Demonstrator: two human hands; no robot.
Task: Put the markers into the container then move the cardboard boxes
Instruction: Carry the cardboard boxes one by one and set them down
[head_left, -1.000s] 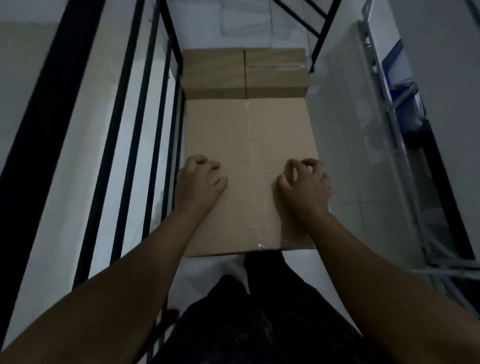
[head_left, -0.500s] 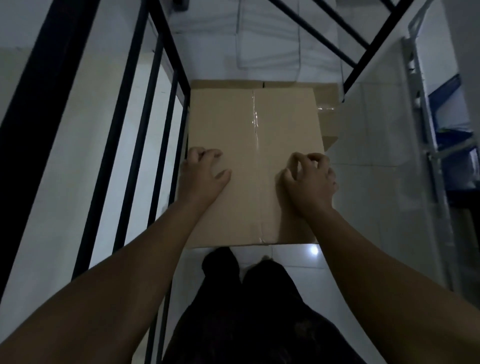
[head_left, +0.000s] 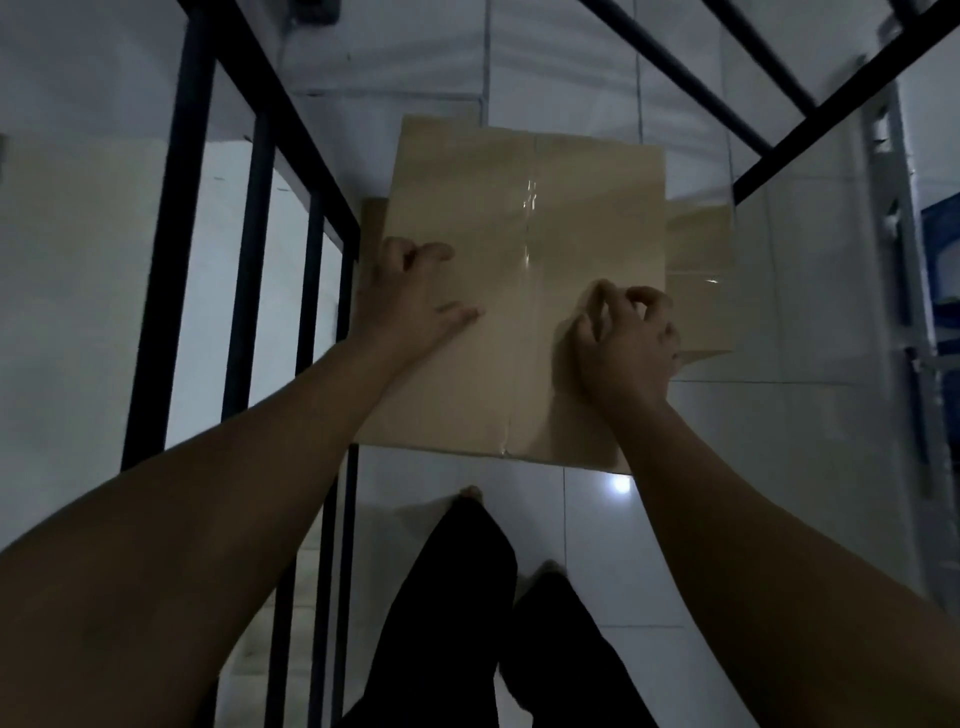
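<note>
I see no markers or container; the left hand (head_left: 415, 306) and right hand (head_left: 626, 345) press curled fingers (head_left: 434, 252) onto the cardboard box (head_left: 524, 234), whether gripping I cannot tell, and the other boxes (head_left: 698, 249) beneath wait.

Cardboard box (head_left: 524, 291) dead centre, over the tiled floor (head_left: 727, 493). Left hand (head_left: 410, 301) grips it at the L edge, right hand (head_left: 623, 343) at the R edge, both on top. Second box (head_left: 698, 260) sticks out behind it on the R. Railing (head_left: 249, 234) runs along the L, metal rack (head_left: 893, 260) far R. Person's legs (head_left: 467, 597) just in front of the box's near edge, btw the arms.
</note>
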